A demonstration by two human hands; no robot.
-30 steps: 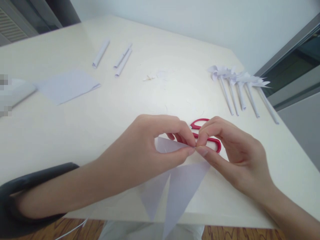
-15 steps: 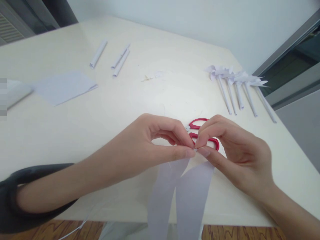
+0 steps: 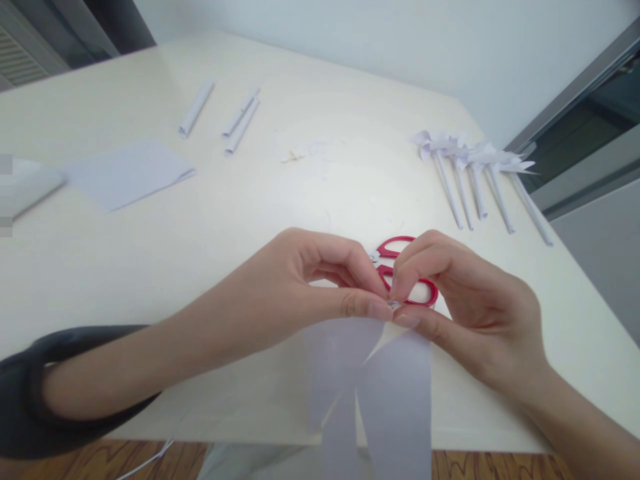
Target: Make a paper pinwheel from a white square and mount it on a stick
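Here the person's left hand (image 3: 300, 287) and right hand (image 3: 465, 307) meet fingertip to fingertip just above the near edge of the table (image 3: 150, 267). Both are closed in a pinch: thumb and forefinger of each hand press on the top edge of a white paper piece (image 3: 370, 387), the two pinches touching one another at its upper middle. The paper hangs down from the fingers in long flaps that overlap near the top and spread apart lower down, passing over the table edge and out of the bottom of the view. The other fingers of each hand are curled in, clear of the paper.

Just behind the fingertips, partly hidden by the right hand, lie red-handled scissors (image 3: 400, 248) flat on the table; only the handle loops show.

Farther off to the right, a row of paper pinwheels on rolled sticks (image 3: 470, 177) lies side by side, heads away from the person and sticks pointing toward the near right. At the far left of the table lie three rolled paper tubes (image 3: 220, 117), one apart and two close together. Nearer on the left rests a stack of flat paper sheets (image 3: 127, 175). Small paper scraps (image 3: 295, 157) sit near the middle of the table. A dark sleeve (image 3: 45, 393) covers the left forearm at the lower left.
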